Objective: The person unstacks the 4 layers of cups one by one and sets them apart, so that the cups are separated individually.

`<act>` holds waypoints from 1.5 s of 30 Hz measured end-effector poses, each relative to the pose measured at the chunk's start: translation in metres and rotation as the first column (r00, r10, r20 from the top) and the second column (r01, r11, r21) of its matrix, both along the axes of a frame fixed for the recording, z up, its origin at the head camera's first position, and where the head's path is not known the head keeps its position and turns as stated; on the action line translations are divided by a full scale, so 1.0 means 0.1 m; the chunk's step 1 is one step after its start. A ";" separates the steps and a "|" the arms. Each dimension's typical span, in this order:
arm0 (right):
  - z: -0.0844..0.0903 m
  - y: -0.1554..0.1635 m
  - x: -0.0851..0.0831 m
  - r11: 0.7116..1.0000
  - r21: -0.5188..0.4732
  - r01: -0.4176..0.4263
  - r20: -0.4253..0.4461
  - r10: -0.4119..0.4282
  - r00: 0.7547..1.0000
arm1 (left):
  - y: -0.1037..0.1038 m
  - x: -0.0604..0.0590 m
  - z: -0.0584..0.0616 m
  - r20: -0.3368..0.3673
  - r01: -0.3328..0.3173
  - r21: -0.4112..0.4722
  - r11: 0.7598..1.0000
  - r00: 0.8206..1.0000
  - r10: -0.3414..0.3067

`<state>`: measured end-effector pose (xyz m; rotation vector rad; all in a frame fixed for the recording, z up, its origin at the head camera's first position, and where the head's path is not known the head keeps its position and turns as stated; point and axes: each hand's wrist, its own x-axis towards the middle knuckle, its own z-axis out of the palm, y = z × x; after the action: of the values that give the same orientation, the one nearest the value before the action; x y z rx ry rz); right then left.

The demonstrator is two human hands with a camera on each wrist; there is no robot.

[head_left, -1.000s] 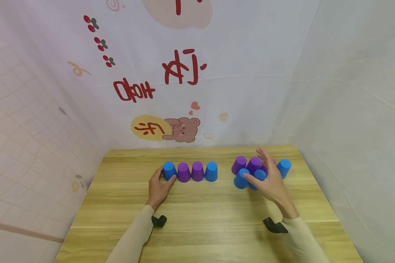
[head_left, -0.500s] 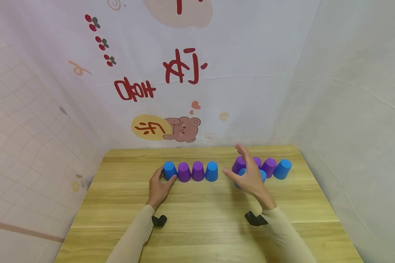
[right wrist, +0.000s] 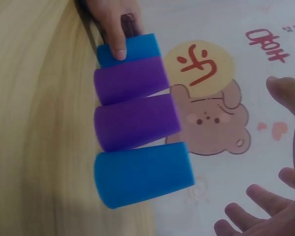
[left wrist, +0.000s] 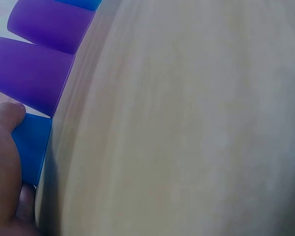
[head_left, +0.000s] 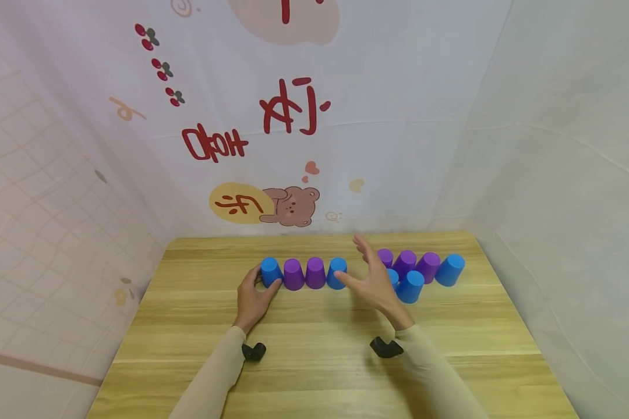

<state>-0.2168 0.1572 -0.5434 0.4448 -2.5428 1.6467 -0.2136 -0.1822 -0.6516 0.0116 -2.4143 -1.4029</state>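
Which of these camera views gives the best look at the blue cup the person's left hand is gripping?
The head view: it shows the whole blue cup, upside down at the left end of the row, gripped by the left hand. The right wrist view shows it sideways at the row's far end, under the thumb. The left wrist view catches only a blurred blue patch.

Bright even light, soft shadows, wrist views blurred, head view edges bowed
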 end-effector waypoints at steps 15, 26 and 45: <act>-0.36 -0.15 -0.10 0.999 -0.007 0.034 0.039 -0.034 0.999 | 0.00 0.01 0.01 0.012 0.002 0.018 1.000 1.000 -0.002; -0.51 -0.19 -0.14 0.999 0.005 0.046 0.030 -0.046 0.999 | 0.01 0.02 0.01 0.005 0.000 0.017 1.000 1.000 0.000; -0.62 -0.22 -0.21 0.998 -0.003 0.066 0.023 -0.065 0.998 | 0.02 0.01 0.01 0.016 0.000 0.018 1.000 1.000 0.000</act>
<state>-0.2380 0.1349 -0.6054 0.3402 -2.5412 1.6432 -0.2127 -0.1798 -0.6502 0.0273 -2.4143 -1.4304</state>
